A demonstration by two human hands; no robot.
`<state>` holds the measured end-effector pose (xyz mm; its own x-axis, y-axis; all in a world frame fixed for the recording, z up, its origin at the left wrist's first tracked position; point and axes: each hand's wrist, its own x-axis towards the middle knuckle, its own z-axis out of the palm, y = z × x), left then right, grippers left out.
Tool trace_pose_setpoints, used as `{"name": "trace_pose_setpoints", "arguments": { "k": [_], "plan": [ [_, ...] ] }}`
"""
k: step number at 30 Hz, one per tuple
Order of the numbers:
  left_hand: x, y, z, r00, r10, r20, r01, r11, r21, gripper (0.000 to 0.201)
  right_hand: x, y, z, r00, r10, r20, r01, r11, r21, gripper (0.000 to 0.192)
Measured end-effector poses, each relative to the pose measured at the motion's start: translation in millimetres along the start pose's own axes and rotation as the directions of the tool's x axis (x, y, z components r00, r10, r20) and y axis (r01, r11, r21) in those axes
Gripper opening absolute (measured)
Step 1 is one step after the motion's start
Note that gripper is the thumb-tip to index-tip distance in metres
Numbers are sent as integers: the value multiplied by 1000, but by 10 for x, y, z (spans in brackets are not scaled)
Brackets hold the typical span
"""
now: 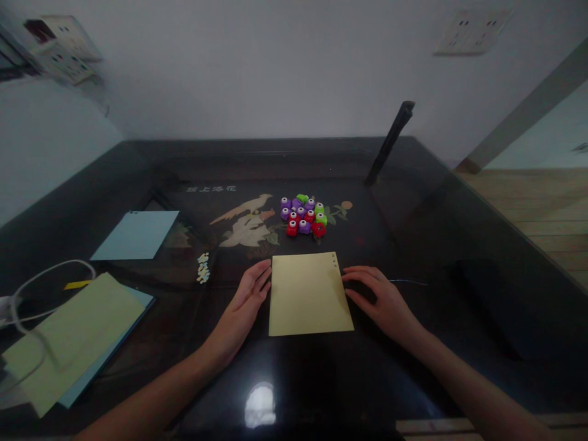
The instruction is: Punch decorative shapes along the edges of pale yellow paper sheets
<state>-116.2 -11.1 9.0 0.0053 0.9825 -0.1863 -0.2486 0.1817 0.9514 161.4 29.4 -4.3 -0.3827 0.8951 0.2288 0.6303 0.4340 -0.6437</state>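
A pale yellow sheet of paper [307,300] lies between my hands, with a few small dark marks like punched holes at its top right corner. My left hand [248,291] rests at the sheet's left edge, fingers stretched out and thumb apart. Against the right edge are the fingertips of my right hand [374,294], spread and slightly bent. Neither hand grips the paper. Beyond the sheet sits a cluster of small purple, red and green craft punches [304,226] with white round tops. To the left is a little pile of cut paper bits [203,267].
A light blue sheet [138,236] lies at the left. Nearer are stacked yellow and blue sheets [78,340] with a white cable [50,266] across them. A dark post [390,144] rises at the back right. A dark flat object [496,306] lies at the right.
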Motion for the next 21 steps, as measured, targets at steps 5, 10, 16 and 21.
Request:
{"name": "trace_pose_setpoints", "arguments": {
  "k": [5,10,16,21],
  "plan": [
    [13,-15,-42,999,34,1,-34,998,52,45,444,21,-66,998,-60,-31,59,998,-37,20],
    [44,-83,-87,994,101,27,-104,988,115,42,1067,-54,159,992,-98,-83,75,966,-249,29],
    [75,-77,-108,990,129,61,-138,973,184,39,1344,-116,417,988,-95,-118,48,934,-355,35],
    [49,-11,-64,992,117,49,-124,974,189,41,1314,77,311,993,-97,-72,77,968,-240,34]
  ]
}}
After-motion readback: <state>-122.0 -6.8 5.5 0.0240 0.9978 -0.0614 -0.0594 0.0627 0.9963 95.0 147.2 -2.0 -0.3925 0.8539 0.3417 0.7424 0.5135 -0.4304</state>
